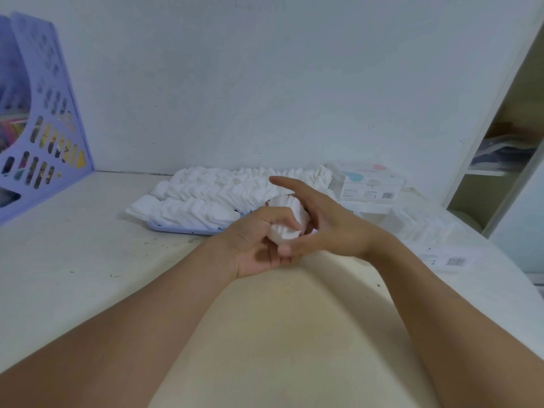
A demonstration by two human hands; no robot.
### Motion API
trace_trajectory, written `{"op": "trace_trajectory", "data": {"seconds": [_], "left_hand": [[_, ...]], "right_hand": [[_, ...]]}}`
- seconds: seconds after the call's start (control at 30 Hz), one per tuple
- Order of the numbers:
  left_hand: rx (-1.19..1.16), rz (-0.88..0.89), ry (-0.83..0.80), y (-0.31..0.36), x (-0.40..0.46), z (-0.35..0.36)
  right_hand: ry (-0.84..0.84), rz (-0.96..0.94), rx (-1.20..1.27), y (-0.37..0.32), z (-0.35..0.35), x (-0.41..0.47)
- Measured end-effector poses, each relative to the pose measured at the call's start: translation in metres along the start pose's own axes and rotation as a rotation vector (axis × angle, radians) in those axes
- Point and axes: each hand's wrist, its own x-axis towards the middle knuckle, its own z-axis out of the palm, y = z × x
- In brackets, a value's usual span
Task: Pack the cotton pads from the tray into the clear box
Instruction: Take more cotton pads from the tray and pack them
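i have a small stack of cotton pads point(287, 220) at mid-frame, my left hand point(259, 242) curled round its lower end and my right hand point(321, 222) cupping the far side, forefinger stretched out. i judge the best move is to square the edges with light pressure before carrying it right, since soft, fluffy squares splay easily. more pads lie fanned in rows on the lilac tray point(182, 228) behind; the clear box point(424, 228), glossy and part-filled, sits at right.
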Motion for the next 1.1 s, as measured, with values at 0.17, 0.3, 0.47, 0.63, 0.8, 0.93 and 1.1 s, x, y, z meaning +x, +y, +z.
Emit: {"op": "trace_trajectory", "data": {"seconds": [0.17,0.3,0.47,0.63,0.8,0.93,1.1], "left_hand": [[0.033,-0.046,-0.06,0.004,-0.002,0.001],[0.048,-0.01,-0.008,0.005,-0.001,0.009],[0.766,0.562,0.497,-0.025,0.017,0.019],[1.627,0.839,0.158,-0.049,0.036,0.03],[1.742,0.761,0.064,-0.058,0.036,0.03],[1.771,0.743,0.029,-0.058,0.036,0.035],[1.802,0.731,0.027,-0.059,0.036,0.037]], "right_hand": [[-0.069,0.076,0.24,-0.004,-0.023,-0.011],[0.007,0.083,0.236,-0.005,-0.019,-0.01],[0.729,0.197,0.278,0.006,-0.061,-0.015],[0.957,0.54,-0.028,0.032,-0.098,-0.039],[0.725,0.669,-0.259,0.036,-0.094,-0.036],[0.63,0.765,-0.479,0.043,-0.09,-0.034],[0.626,0.833,-0.658,0.051,-0.086,-0.027]]}}
